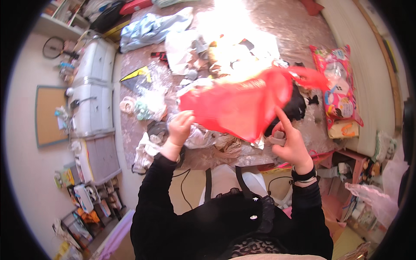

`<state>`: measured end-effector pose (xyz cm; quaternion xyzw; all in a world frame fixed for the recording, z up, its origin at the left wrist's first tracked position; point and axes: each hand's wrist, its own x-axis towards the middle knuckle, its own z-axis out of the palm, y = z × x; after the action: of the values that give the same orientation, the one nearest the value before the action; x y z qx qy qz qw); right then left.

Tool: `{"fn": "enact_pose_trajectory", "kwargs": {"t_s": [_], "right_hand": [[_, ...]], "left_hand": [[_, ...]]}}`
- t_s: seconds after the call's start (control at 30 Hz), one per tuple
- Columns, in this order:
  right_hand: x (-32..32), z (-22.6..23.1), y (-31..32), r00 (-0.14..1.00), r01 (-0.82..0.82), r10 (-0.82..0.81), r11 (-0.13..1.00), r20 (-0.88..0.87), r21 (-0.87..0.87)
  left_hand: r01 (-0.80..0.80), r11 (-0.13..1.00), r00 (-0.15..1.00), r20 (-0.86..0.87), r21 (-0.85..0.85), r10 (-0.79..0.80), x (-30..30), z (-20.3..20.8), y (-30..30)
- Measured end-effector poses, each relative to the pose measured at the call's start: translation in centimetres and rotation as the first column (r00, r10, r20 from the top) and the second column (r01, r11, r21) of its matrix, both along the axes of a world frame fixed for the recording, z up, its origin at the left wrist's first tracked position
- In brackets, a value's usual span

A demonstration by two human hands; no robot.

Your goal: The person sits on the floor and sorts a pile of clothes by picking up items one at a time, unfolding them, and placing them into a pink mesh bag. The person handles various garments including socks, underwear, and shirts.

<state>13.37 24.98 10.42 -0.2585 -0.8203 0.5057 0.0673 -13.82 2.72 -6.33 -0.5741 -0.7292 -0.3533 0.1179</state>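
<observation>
A red plastic bag [236,106] is spread in the air over a heap of clothes, partly blurred by motion. Its left edge is pinched in the closed fingers of my left hand [180,128]. My right hand [291,145] is by the bag's lower right edge, its index finger stretched along the edge. The other fingers of that hand curl around a small greyish thing [277,138] that I cannot make out. Below and behind the bag lie crumpled clothes, among them a black piece [296,106] and a brown one [227,146].
The heap rests on a bed or table with a patterned cover [303,30]. A light-blue garment [151,30] lies far left, and a pink printed package [340,86] at the right. White storage drawers [93,104] line the left wall. Glare washes out the far middle.
</observation>
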Motion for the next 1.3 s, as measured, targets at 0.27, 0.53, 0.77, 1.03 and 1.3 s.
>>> {"fn": "enact_pose_trajectory", "kwargs": {"t_s": [0.27,0.53,0.77,1.03,1.3], "right_hand": [[0.2,-4.1,-2.8,0.986,0.084,-0.017,0.907,-0.163,0.413],[-3.3,-2.6,-3.3,0.93,-0.116,0.332,0.676,-0.16,0.728],[-4.2,-2.4,-1.9,0.947,-0.038,0.268,0.641,-0.177,0.766],[-4.5,-4.2,-1.4,0.941,0.182,-0.202,0.979,-0.272,-0.097],[1.7,-10.3,-1.8,0.859,0.187,-0.494,0.061,0.133,-0.981]], "left_hand": [[0.12,0.952,0.641,0.754,-0.281,0.142,5.7,4.1,-0.6],[-0.174,0.928,0.576,0.731,-0.328,0.367,7.2,9.2,2.2],[-0.368,0.9,0.423,0.82,-0.233,0.385,0.9,6.7,3.3],[-0.609,0.788,0.761,0.214,-0.09,0.612,-5.1,9.0,3.9],[-0.644,0.398,0.43,0.121,-0.653,0.895,-14.5,-3.5,2.9]]}}
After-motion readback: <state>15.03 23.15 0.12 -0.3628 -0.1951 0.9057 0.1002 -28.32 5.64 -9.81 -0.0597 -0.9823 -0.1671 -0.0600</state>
